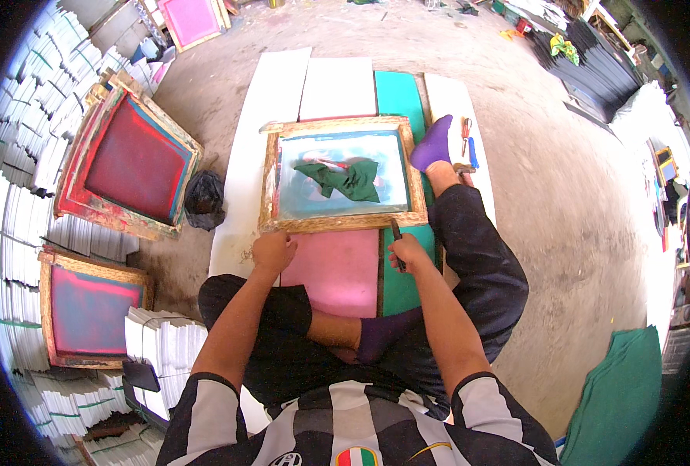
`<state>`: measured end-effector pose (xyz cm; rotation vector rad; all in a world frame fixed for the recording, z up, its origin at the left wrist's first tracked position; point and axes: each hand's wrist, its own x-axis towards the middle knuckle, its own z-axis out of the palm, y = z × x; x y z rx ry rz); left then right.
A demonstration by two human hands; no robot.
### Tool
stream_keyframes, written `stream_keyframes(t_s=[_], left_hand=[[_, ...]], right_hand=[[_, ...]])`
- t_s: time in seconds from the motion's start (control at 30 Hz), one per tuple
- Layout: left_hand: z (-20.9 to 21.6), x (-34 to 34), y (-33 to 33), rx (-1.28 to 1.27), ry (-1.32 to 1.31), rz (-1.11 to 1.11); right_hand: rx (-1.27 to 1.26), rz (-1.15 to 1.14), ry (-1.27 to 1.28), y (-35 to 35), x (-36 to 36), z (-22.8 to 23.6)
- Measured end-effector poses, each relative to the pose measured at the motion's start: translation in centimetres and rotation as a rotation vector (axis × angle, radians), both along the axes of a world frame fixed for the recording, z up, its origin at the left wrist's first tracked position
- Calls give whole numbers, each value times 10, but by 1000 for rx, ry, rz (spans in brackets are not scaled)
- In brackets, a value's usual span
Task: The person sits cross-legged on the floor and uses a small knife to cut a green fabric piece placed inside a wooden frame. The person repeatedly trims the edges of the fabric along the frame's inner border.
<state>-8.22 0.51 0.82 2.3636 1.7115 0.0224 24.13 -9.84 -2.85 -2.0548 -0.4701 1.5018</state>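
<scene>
A wooden screen-printing frame (342, 224) lies before me, with pale blue and white mesh inside it. Crumpled green cloth (352, 181) rests on the mesh, with a bit of red and white beside it. My right hand (411, 253) is closed around a slim dark tool (396, 231), whose tip points at the frame's near right edge; its exact kind is unclear. By the near left corner, my left hand (273, 252) is closed with its fingers curled, and what it may hold is hidden.
Pink (333, 268), teal (399, 93) and white boards (337, 85) lie under the frame. My purple-socked foot (432, 144) is at its right, near a red screwdriver (465, 133) and a hammer (464, 168). Coloured screens (135, 167), a black bag (204, 200) and paper stacks (7, 256) stand left.
</scene>
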Motion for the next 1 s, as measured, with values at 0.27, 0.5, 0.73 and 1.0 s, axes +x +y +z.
stream_keyframes(t_s=[0.27, 0.5, 0.73, 1.0], left_hand=[[-3, 53, -10, 98, -99, -209], [8, 91, -17, -27, -164, -230], [1, 103, -25, 18, -220, -311], [-6, 87, -35, 172, -378, -386]], right_hand=[[61, 57, -222, -5, -9, -15], [165, -16, -46, -15, -3, -26], [341, -108, 314, -28, -14, -24], [374, 255, 303, -29, -73, 13]])
